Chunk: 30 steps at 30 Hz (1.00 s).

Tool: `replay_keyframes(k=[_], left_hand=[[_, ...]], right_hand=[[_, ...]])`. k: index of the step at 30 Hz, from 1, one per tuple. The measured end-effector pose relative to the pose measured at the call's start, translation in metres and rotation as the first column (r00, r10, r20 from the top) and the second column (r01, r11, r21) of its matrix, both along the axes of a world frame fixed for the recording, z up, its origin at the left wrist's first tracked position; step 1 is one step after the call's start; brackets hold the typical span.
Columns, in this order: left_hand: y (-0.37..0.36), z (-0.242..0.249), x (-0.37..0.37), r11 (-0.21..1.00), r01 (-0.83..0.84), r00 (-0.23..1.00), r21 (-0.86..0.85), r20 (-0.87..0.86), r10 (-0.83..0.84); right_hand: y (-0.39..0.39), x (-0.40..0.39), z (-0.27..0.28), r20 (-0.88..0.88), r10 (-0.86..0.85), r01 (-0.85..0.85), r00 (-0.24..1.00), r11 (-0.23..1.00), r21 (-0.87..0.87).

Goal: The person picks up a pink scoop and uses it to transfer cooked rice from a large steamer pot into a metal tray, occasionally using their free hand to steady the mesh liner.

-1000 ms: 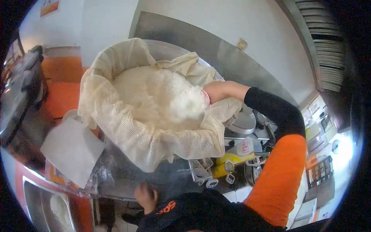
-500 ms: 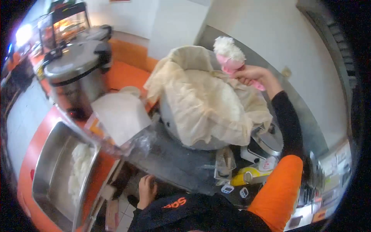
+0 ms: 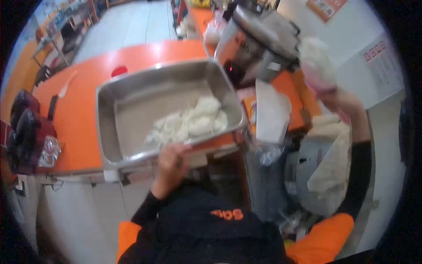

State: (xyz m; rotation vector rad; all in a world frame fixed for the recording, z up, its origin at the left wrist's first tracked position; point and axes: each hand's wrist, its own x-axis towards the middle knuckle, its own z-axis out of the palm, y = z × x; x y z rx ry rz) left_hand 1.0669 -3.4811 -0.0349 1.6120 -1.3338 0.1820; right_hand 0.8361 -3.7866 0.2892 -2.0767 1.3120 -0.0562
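Note:
At the right, my right hand (image 3: 346, 105) is closed round the handle of a pink rice scoop (image 3: 317, 82). A heaped mass of white rice (image 3: 317, 57) sits on the scoop, raised above the counter. My left hand (image 3: 170, 169) is at the near rim of a deep steel tray (image 3: 145, 94), its fingers smeared by motion. Inside that tray, a clumpy pile of rice (image 3: 198, 121) lies toward the near right side. Below my right hand stands a large pot (image 3: 307, 169), with a beige mesh cloth (image 3: 329, 163) draped over it.
Behind the tray, a big steel cooker (image 3: 259, 44) with a red light stands on the orange counter (image 3: 74, 132). A white sheet-like piece (image 3: 269, 114) is between tray and pot. Dark red appliances (image 3: 33, 132) and a knife (image 3: 52, 108) lie left.
My view has swung left from the cloth-covered pot to the steel tray. My right hand still holds the loaded scoop, now away from the pot's top. My left hand has come up to the tray's rim.

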Motion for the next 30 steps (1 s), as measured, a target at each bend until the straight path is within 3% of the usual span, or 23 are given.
replay_keyframes(k=[1,2,3,4,5,6,7,8,10,13,16,17,20,22,23,26,29,30], left_hand=[[0.015,0.006,0.005,0.995,-0.028,0.996,0.097,-0.082,0.036],[0.017,0.020,0.019,0.997,-0.063,0.992,0.050,-0.110,0.068],[0.021,0.014,0.030,0.987,-0.112,0.990,0.115,-0.072,0.120],[0.024,0.014,0.035,0.976,-0.137,0.986,0.167,-0.076,0.151],[0.026,0.015,0.040,0.964,-0.159,0.981,0.214,-0.074,0.178],[0.026,0.016,0.043,0.949,-0.177,0.977,0.260,-0.070,0.201],[0.024,0.015,0.042,0.932,-0.192,0.979,0.307,-0.008,0.204],[0.019,0.020,0.035,0.927,-0.192,0.980,0.323,0.021,0.196],[0.014,0.022,0.029,0.914,-0.182,0.983,0.363,0.069,0.168],[0.007,0.020,0.026,0.897,-0.228,0.974,0.379,0.090,0.210],[0.006,0.020,0.025,0.892,-0.238,0.971,0.385,0.103,0.215],[0.004,0.021,0.024,0.891,-0.240,0.971,0.385,0.100,0.218],[0.003,0.021,0.022,0.917,-0.253,0.967,0.308,0.054,0.249],[0.003,0.017,0.022,0.926,-0.263,0.963,0.270,0.014,0.270],[0.002,0.018,0.018,0.936,-0.249,0.966,0.248,-0.008,0.259],[0.002,0.016,0.006,0.976,-0.191,0.966,0.103,-0.158,0.206],[-0.009,-0.010,-0.007,0.990,-0.110,0.946,-0.092,-0.316,0.076],[-0.021,-0.010,-0.015,0.986,0.018,0.950,-0.166,-0.306,-0.069]], right_hand=[[0.008,0.025,-0.020,-0.029,0.035,-0.035,0.999,0.999,0.023],[0.015,0.049,-0.040,-0.056,0.072,-0.070,0.996,0.997,0.046],[0.009,0.072,-0.064,-0.119,0.122,-0.109,0.985,0.988,0.109],[-0.014,0.086,-0.107,-0.256,0.229,-0.241,0.939,0.970,-0.018],[0.010,0.113,-0.119,-0.146,0.296,-0.294,0.944,0.955,0.037],[0.011,0.125,-0.158,-0.185,0.569,-0.598,0.801,0.759,-0.256],[-0.011,0.122,-0.229,-0.139,0.700,-0.638,0.700,0.526,-0.563],[0.022,0.142,-0.225,-0.350,0.619,-0.699,0.703,0.508,-0.503],[0.050,0.154,-0.248,-0.506,0.429,-0.651,0.748,0.625,-0.431],[0.055,0.159,-0.209,-0.421,0.374,-0.562,0.827,0.514,-0.648],[0.065,0.141,-0.163,-0.408,0.385,-0.561,0.828,0.570,-0.600],[0.067,0.134,-0.160,-0.507,0.375,-0.620,0.776,0.600,-0.505],[0.085,0.127,-0.205,-0.443,0.521,-0.683,0.730,0.590,-0.431],[0.087,0.138,-0.254,-0.425,0.479,-0.631,0.768,0.676,-0.380],[0.080,0.136,-0.247,-0.407,0.511,-0.646,0.757,0.677,-0.352],[0.067,0.102,-0.165,-0.310,0.506,-0.593,0.805,0.715,-0.371],[0.059,0.032,-0.071,-0.113,0.453,-0.416,0.884,0.656,-0.630],[0.063,0.006,-0.034,-0.042,0.465,-0.359,0.884,0.620,-0.697]])
